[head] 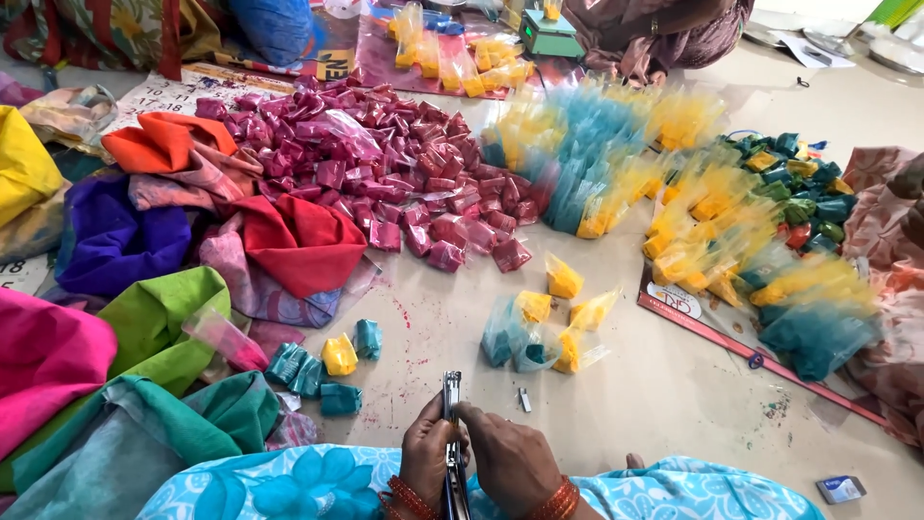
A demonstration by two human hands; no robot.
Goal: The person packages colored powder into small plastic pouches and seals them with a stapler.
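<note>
2 hands are closing around 1 metal stapler (451, 424), the left hand (426, 460) and right hand (510, 460) gripping it upright with fingers curled, wrists low over the lap.

Two hands (481, 460) – one stapler (451, 424) – four teal packets (313, 371) beside one yellow packet (339, 355).

Bright, even daylight, soft and diffuse; shadows faint, short. Colours saturated. Mild glare on plastic packets (587, 332). Motion blur smears yellow and blue packet heaps (693, 202) at right; left cloth piles (144, 241) sharper. Slight wide-angle stretching at edges.
</note>
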